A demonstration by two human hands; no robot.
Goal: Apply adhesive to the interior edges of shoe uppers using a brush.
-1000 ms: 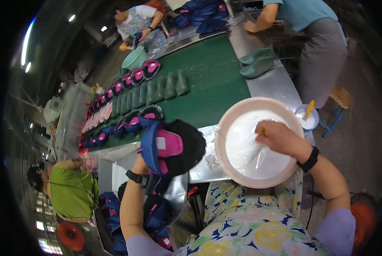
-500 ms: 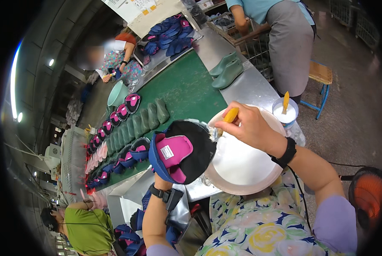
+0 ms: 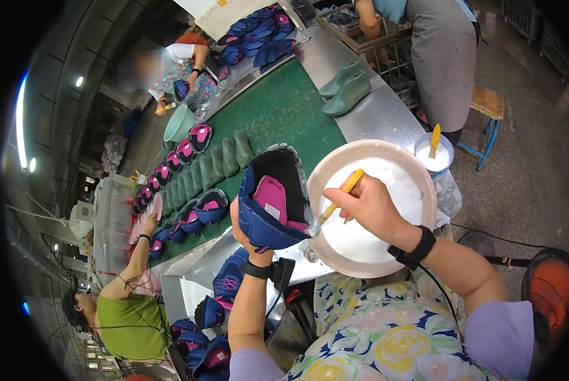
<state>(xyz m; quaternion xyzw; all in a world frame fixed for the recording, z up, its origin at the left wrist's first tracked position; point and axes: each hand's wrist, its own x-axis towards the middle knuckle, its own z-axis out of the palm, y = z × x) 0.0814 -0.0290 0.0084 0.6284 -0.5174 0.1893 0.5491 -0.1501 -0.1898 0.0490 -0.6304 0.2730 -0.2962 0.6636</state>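
Note:
My left hand (image 3: 245, 236) grips a blue shoe upper (image 3: 265, 213) with a black inside and a pink tongue or lining, tilted so its open underside faces up. In my right hand (image 3: 372, 206) is a brush (image 3: 344, 193) with a yellow handle, pinched between thumb and fingers. Its whitish bristles touch the lower right edge of the upper. Below the brush and right hand stands a wide pale basin (image 3: 424, 184) of white liquid. The palm side of my left hand is hidden behind the upper.
A green belt (image 3: 284, 108) carries rows of shoe lasts (image 3: 229, 155) and uppers. Two green lasts (image 3: 351, 95) lie on the metal edge. Right of the basin stands a small tub (image 3: 446, 159) with another brush. Several uppers (image 3: 208, 349) fill a bin near my left forearm. Co-workers stand around the line.
My left hand has turned and tilted the upper. The brush has moved from its right side to its lower right edge. At left, a co-worker's arm now reaches to the belt.

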